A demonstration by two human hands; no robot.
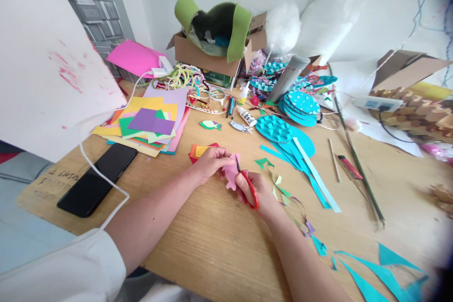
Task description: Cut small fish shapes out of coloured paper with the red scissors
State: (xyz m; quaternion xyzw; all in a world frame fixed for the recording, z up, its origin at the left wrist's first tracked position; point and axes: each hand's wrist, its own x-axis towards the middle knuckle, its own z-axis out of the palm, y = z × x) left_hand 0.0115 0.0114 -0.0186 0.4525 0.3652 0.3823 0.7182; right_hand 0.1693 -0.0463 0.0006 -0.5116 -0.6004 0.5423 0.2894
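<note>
Pinched in my left hand (214, 163) is a small piece of pink paper (230, 177), partly cut to a curvy outline. My right hand (260, 191) is closed round red-handled scissors (253, 193), whose blades meet the paper's right side. Behind my left hand lie small red, orange and yellow paper pieces (200, 151), partly hidden by it. Farther back are a green paper fish (210, 125) and a pale grey-and-white paper fish (240, 127). Green paper scraps (279, 184) are strewn right of the scissors.
A stack of coloured paper (152, 125) and a black phone (97, 179) with a white cable across it lie left. Glue bottles (247, 116), a grey flask (288, 78) and blue scaled shapes (274, 128) stand or lie behind. Blue offcuts (371, 273) and a long stick (357, 165) are right.
</note>
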